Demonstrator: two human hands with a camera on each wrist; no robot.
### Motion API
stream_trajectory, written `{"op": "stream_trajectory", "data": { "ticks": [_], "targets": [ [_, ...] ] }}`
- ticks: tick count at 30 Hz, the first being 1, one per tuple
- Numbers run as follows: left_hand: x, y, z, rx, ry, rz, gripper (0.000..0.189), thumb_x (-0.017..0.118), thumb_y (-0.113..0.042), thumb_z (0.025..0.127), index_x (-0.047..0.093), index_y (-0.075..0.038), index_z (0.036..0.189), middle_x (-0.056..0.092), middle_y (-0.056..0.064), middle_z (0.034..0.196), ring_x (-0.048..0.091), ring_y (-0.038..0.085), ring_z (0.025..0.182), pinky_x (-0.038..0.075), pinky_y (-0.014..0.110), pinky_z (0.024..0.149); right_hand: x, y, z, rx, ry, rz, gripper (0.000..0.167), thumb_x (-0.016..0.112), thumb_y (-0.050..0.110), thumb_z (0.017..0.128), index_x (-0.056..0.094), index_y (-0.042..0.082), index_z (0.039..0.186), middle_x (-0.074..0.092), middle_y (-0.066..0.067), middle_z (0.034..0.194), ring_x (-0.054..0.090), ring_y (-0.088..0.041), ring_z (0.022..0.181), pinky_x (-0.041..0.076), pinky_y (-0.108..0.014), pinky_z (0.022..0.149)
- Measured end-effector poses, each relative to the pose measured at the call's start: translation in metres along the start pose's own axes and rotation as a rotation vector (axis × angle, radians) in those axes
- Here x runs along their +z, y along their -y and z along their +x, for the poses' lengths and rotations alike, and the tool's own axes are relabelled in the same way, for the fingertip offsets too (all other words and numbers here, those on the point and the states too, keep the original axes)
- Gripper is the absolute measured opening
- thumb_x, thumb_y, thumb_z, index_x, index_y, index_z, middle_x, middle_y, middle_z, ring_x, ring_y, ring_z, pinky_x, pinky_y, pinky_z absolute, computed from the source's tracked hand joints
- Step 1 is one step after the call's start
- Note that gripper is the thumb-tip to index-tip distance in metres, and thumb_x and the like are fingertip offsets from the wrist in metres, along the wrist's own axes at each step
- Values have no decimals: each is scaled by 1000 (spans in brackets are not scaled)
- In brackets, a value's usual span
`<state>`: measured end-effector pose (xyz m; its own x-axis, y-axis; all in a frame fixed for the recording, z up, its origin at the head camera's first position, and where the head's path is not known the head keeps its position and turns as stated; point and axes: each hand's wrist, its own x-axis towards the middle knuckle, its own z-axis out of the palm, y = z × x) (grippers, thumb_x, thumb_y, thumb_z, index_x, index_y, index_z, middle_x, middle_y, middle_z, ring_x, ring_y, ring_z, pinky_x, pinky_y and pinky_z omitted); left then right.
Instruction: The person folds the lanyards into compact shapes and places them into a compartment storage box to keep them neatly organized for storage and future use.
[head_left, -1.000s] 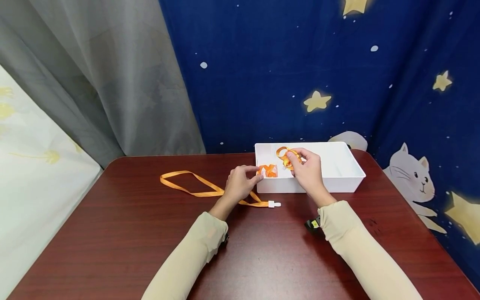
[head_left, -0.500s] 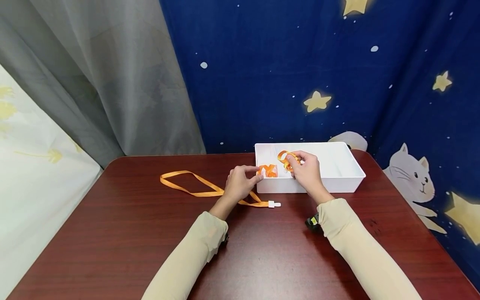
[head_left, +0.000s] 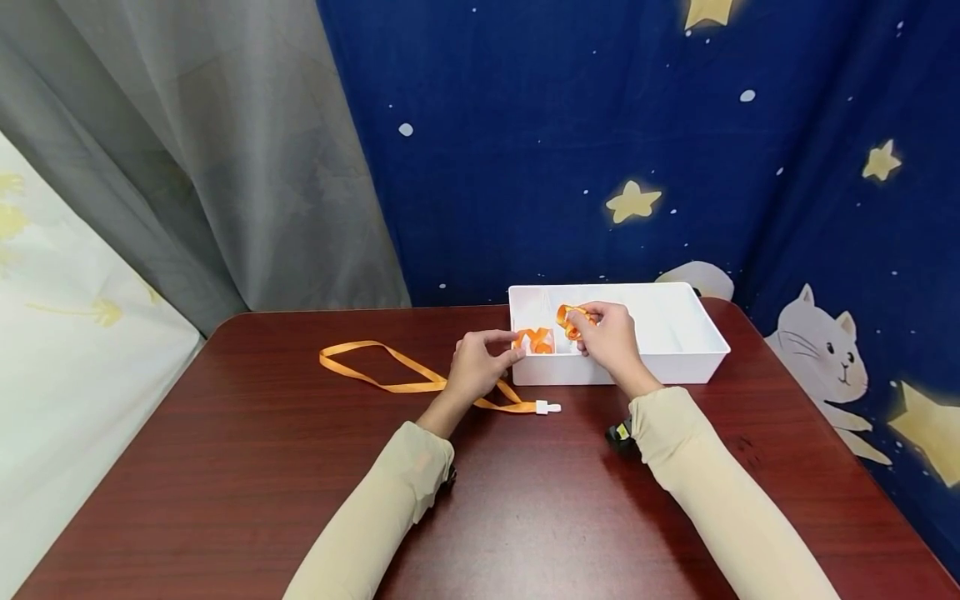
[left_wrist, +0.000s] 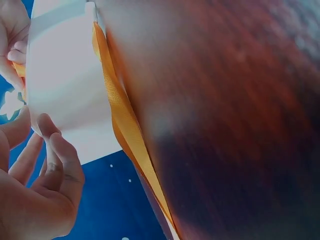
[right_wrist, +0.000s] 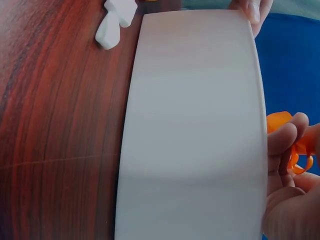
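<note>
As my right hand (head_left: 611,340) pinches a coiled lanyard (head_left: 573,332) over the box (head_left: 675,369), presumably to keep it wound, my left hand (head_left: 477,367) rests at the box's corner; whether gripping, I can't tell; loose lanyard (head_left: 408,388) on counter (head_left: 225,467).

Orange-gold runs along the plain lanyard (head_left: 416,387) on the counter (head_left: 225,467), ending in a white clip (head_left: 548,407). The raised strap bundle (head_left: 573,332) is brighter orange; the compartment bundle (head_left: 537,341) is orange among pale pinkish-white. Plain white covers the box (head_left: 686,370). The counter is reddish brown, streaked with darker grain. Beige sleeves (head_left: 367,517) are unpatterned. A deep blue curtain (head_left: 510,167) bears yellow stars (head_left: 633,202), white dots (head_left: 406,129) and a whitish cat (head_left: 821,358); another curtain (head_left: 202,167) is grey, and a white cloth (head_left: 60,400) carries pale yellow motifs.
</note>
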<state>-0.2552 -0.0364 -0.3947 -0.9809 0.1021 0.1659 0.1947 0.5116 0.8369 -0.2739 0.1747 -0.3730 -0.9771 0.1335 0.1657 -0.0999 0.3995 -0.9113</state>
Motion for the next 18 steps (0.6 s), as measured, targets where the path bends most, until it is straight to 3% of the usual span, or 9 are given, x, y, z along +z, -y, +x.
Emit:
{"op": "stream_trajectory", "data": {
  "ticks": [11,18],
  "targets": [
    [0,-1,0,-6,2,5,33,79,-22,87,74,-11,117,70,13,115,69,28,63,51,25,54,0,0,3,32,-6,24,25,65,13,95,68,-7,111,65,-12,73,56,-6,41,50,-22,44],
    [0,-1,0,-21,6,7,32,79,-21,87,75,-11,117,70,13,113,69,29,64,51,25,53,0,0,3,43,-11,1,27,66,14,94,68,-4,113,66,-19,81,62,-14,46,52,-23,47]
  ]
}}
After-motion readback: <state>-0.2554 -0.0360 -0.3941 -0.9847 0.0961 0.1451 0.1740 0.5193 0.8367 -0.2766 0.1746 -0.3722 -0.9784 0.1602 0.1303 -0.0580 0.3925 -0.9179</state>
